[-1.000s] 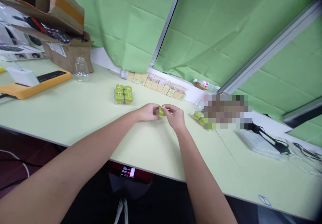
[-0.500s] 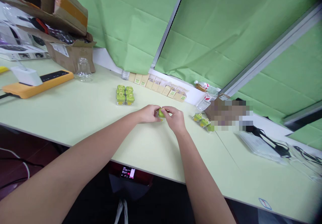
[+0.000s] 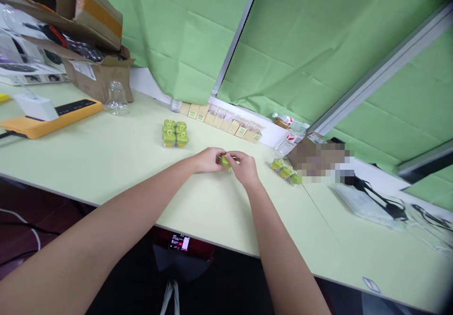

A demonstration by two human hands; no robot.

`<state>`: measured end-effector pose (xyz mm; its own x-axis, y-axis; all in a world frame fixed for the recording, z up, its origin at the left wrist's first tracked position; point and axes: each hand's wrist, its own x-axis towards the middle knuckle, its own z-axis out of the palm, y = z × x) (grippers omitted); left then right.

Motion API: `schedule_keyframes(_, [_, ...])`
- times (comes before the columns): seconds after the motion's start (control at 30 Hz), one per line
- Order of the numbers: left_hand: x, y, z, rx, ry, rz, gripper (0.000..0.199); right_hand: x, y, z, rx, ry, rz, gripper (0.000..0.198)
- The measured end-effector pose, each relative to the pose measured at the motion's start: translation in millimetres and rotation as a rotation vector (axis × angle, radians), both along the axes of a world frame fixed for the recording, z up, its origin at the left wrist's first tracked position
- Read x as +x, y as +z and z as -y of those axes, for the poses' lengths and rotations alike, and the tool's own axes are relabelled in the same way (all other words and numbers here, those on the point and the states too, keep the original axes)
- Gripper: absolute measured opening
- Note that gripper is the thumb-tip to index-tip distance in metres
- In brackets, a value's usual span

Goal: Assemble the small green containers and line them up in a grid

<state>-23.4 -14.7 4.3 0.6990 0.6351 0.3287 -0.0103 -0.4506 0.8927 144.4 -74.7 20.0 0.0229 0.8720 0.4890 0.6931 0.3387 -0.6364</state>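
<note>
From my remote post I note, nearest first, a lit phone [image 3: 179,243] below the front edge of the pale bench [image 3: 205,206]. Above the bench's middle I find the green-lidded container [image 3: 225,161] held between both hands. The left hand [image 3: 208,160] is curled partly closed about its left side; the right hand [image 3: 244,166] is partly closed too, thumb pressed on the green lid. Whether the container's base touches the bench I cannot tell. Three similar containers [image 3: 285,171] stand in a row to the right, near a brown box partly pixelated. Farther left I record a cluster of six containers [image 3: 169,137], lids on. Behind, a line of small cartons [image 3: 226,119] stands along the white sill, under green blinds [image 3: 170,32].
</note>
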Motion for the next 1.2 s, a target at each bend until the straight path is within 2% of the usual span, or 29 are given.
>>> schedule_keyframes(0.13, [5,-6.4,-5,-0.04,-0.016,0.071,0.043,0,-4,-4,-0.053,-0.024,-0.152,0.03])
schedule_keyframes(0.3, [9,-4.1,-2,-0.019,0.027,0.13,0.046,-6,-1,-3,-0.248,0.033,-0.496,0.041])
schedule_keyframes(0.5, [13,1.4,3,0.1,0.108,0.114,0.041,-8,1,-2,-0.258,0.019,-0.691,0.044])
schedule_keyframes(0.67, [16,0.9,0,0.006,0.15,0.151,0.044,-7,1,-2,-0.262,0.053,-0.761,0.044])
schedule_keyframes(0.8, [15,4.4,0,-0.138,0.114,0.126,0.039,-7,-2,-2,-0.279,0.096,-0.776,0.041])
schedule_keyframes(0.9, [18,8.9,3,-0.133,0.105,0.08,0.031,-9,-1,0,-0.301,0.095,-0.792,0.041])
schedule_keyframes(1.0, [12,24.8,7,-0.088,0.142,0.008,0.024,-12,7,3,-0.329,0.112,-0.8,0.039])
schedule_keyframes(1.07, [-7,45.4,7,-0.077,0.156,-0.043,0.026,-14,14,6,-0.303,0.1,-0.785,0.036])
schedule_keyframes(1.13, [-42,70.6,2,-0.072,0.247,-0.065,0.038,-14,22,8,-0.24,0.031,-0.73,0.033])
schedule_keyframes(1.2, [-89,91.9,-11,-0.058,0.463,-0.028,0.05,-14,28,8,-0.201,-0.041,-0.697,0.029])
